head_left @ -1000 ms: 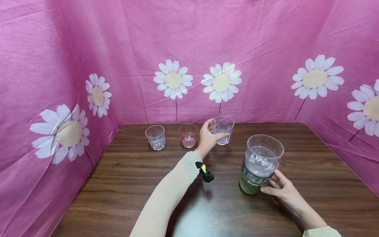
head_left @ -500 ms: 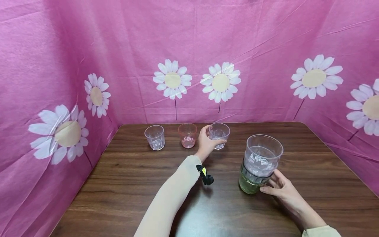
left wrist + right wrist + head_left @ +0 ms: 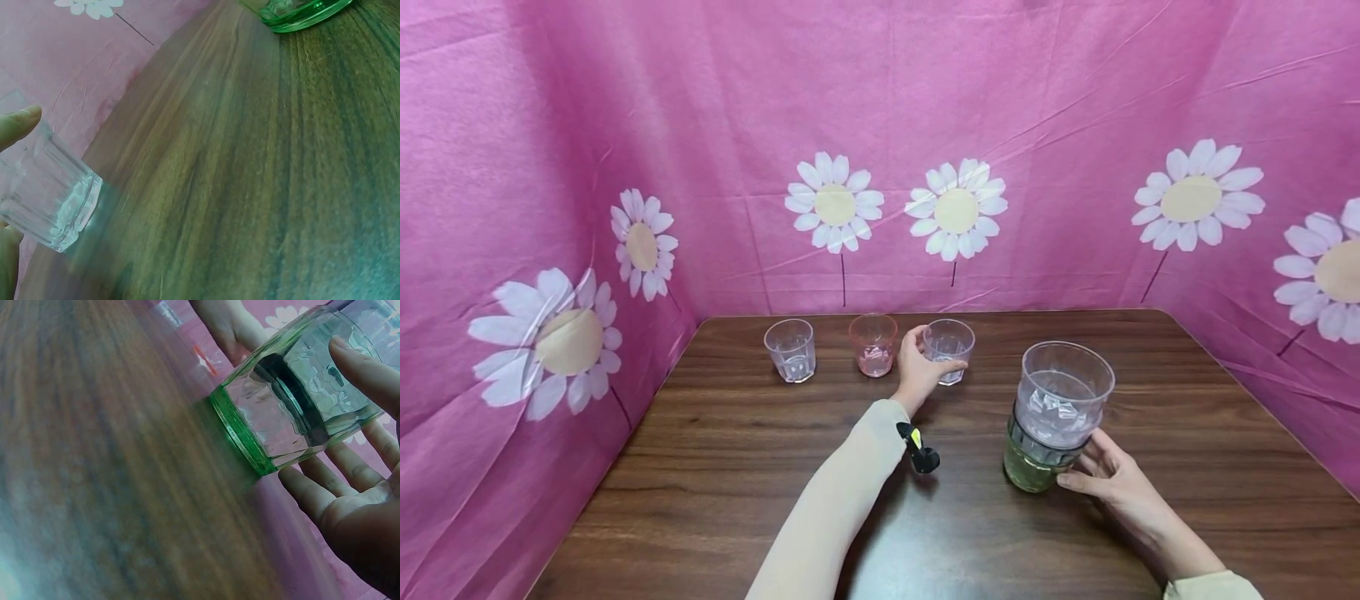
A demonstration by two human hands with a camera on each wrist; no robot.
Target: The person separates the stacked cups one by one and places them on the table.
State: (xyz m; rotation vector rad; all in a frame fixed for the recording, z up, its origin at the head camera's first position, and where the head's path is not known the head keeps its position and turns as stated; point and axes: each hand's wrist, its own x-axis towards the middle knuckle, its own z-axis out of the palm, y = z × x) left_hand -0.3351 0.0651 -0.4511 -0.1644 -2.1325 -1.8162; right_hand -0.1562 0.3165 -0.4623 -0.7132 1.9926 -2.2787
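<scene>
My left hand [image 3: 917, 373] holds a clear plastic cup [image 3: 951, 340] upright at the back of the table, thumb on its near side and fingers behind. In the left wrist view the base of that clear cup [image 3: 78, 209] is right at the wood. On the right, my right hand [image 3: 1123, 492] grips a stack of nested cups from its right side. A green cup [image 3: 1028, 472] forms the bottom, a dark grey cup [image 3: 1033, 446] sits inside it, and a wider clear cup [image 3: 1063, 421] tops them. In the right wrist view, thumb and fingers straddle the green cup [image 3: 240, 434].
Left of the held cup stands a pink cup [image 3: 874, 354], and farther left another clear cup [image 3: 792, 358], both upright near the back edge of the wooden table [image 3: 722, 500]. A pink cloth [image 3: 1045, 100] with white flowers surrounds the table.
My left hand has lowered the clear cup and brought it slightly left and nearer, lining it up with the pink cup. The right hand and its stack have stayed in place.
</scene>
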